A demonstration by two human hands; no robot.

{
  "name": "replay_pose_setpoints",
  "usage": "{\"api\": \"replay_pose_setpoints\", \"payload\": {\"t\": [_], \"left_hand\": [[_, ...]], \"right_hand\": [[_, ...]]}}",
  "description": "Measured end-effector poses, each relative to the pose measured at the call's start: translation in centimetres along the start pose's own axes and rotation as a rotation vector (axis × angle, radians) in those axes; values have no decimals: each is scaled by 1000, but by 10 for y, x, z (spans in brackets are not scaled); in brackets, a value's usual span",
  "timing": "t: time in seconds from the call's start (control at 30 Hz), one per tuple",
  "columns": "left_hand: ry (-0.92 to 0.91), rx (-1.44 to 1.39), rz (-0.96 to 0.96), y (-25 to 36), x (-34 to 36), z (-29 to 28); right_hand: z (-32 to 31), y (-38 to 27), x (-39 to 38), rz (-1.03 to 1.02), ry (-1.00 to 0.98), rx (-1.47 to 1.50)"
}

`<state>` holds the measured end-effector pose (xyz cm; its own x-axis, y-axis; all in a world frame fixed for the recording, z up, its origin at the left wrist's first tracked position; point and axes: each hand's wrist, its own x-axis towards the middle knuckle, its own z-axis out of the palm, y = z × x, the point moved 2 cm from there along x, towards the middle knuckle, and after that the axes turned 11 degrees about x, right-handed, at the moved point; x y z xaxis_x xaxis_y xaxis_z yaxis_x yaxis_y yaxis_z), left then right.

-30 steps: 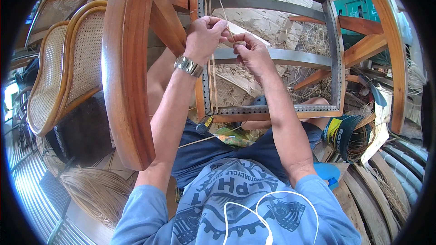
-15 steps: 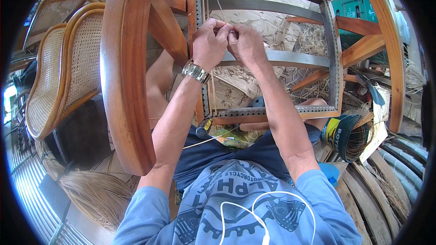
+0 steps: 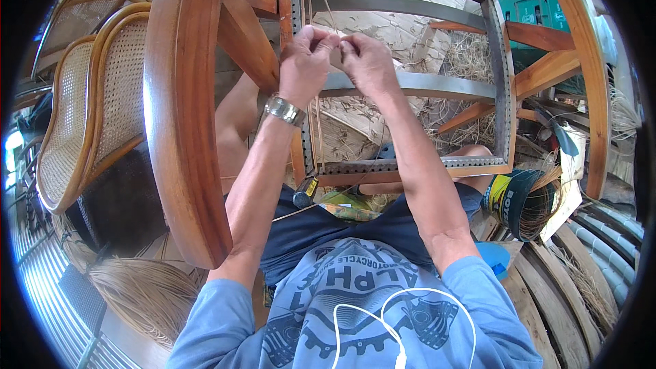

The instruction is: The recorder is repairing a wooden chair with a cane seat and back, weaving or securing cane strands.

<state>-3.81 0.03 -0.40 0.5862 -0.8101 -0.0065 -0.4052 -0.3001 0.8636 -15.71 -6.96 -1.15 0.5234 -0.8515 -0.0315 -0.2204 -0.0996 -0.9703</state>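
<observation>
My left hand [image 3: 305,68] and my right hand [image 3: 370,70] meet near the left side of a wooden chair's seat frame [image 3: 410,169], both pinched on a thin pale cane strand [image 3: 324,3]; their fingertips are partly hidden. The strand runs up to the frame's far rail. Other strands lie lengthwise beside the left rail, which, like the rest of the inner rim, has a row of small holes. A black and yellow tool [image 3: 305,191] sits below the near left corner.
A large wooden chair member [image 3: 181,109] stands left of my forearm. Cane-panelled chairs [image 3: 119,96] are farther left, above a bundle of cane [image 3: 147,290]. At right are a green crate [image 3: 547,7] and a bucket of coiled cane [image 3: 512,201]. Scraps [image 3: 465,61] litter the floor beneath.
My right hand has moved up and slightly left, closing in beside my left hand, which has turned and shifted a little lower. The fingertips are now bunched together on the strand.
</observation>
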Motion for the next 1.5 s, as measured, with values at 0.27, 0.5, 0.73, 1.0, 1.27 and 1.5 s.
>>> {"api": "replay_pose_setpoints", "payload": {"t": [0.27,0.5,0.73,1.0,1.27,1.5], "left_hand": [[-227,-384,-323,17,18,-4],[-406,-389,-429,19,42,8],[-321,-446,-412,-1,42,17],[-277,-460,-442,15,21,14],[-341,-770,-482,24,-40,7],[-642,-698,-322,-3,13,-25]], "right_hand": [[-19,13,-11,573,-208,803],[-4,17,-27,473,-53,992],[-2,14,-25,313,-24,1007],[-3,-3,-36,317,9,890],[-10,-26,-84,308,62,768],[-32,-33,-169,-74,166,212]]}}
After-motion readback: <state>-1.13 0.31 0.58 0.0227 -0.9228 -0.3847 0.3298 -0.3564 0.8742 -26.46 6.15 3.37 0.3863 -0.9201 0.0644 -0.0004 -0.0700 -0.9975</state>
